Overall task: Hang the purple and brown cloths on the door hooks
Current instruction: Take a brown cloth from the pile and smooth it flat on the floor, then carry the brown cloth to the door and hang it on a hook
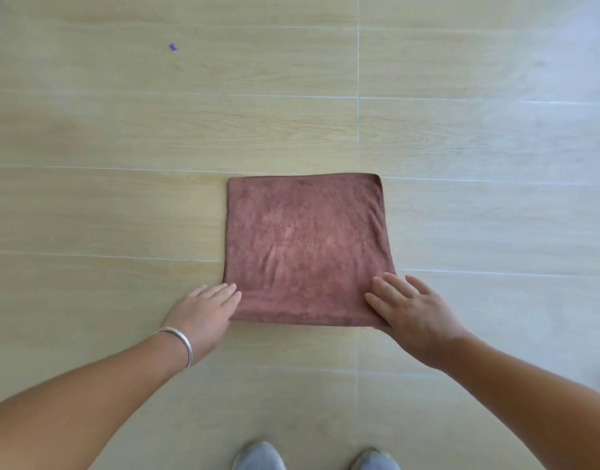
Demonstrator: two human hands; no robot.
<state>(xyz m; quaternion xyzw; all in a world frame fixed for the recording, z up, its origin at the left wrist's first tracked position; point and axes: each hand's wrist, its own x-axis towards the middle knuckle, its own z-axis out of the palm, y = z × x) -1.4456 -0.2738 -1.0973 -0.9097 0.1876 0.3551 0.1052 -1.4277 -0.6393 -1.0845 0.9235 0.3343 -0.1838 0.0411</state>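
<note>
— Brown cloth (pixel 305 249), where's it sitting?

— Flat on the wood-look floor (pixel 122 205), folded square, just beyond my grey shoes (pixel 259 457).

— And your hands?

— My left hand (pixel 203 313) lies at the cloth's near-left corner, fingers straight, tips touching the edge. My right hand (pixel 410 310) rests on the near-right corner, fingers spread flat on the fabric. Neither grip is clenched; both are released, just pressing.

— Anything else?

— A silver bangle (pixel 181 344) on my left wrist, and a tiny purple scrap (pixel 173 47) well beyond the cloth, far left.
</note>
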